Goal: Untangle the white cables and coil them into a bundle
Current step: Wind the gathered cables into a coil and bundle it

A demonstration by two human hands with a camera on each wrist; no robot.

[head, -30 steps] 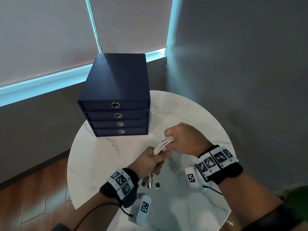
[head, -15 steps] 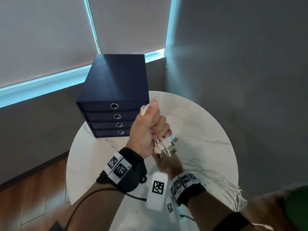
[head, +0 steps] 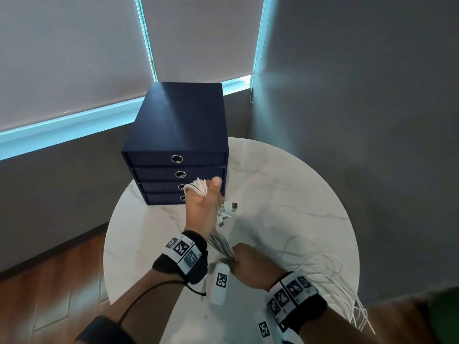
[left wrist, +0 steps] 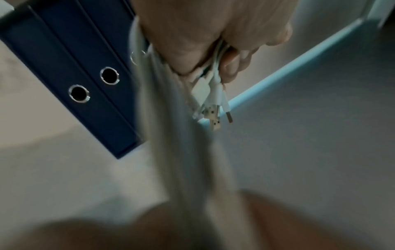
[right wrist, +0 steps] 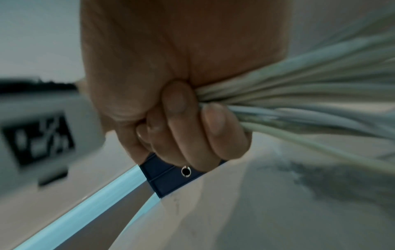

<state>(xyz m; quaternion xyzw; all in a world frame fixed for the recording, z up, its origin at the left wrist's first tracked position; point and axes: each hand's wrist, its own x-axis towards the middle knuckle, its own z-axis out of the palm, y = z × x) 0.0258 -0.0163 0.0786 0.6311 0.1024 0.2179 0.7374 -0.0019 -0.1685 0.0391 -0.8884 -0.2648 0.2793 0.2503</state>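
Observation:
Several white cables (head: 198, 188) run as one bunch between my two hands above the round marble table (head: 285, 194). My left hand (head: 202, 209) is raised in front of the drawer box and grips the bunch near its plug ends (head: 228, 211), which stick out below the fist (left wrist: 213, 110). The cables loop over the top of that fist. My right hand (head: 250, 266) is lower and nearer to me, fingers (right wrist: 181, 121) curled round the same bunch (right wrist: 299, 101). Behind it the loose cable lengths (head: 330, 276) trail across the table and hang over its right edge.
A dark blue drawer box (head: 178, 145) with ring pulls stands at the back left of the table, just behind my left hand. A grey wall is at the right, window blinds behind. Wooden floor shows at the left below the table edge.
My left hand rose from low near the table to in front of the drawer box, carrying the plug ends. My right hand slid back along the bunch towards me, stretching it between the hands.

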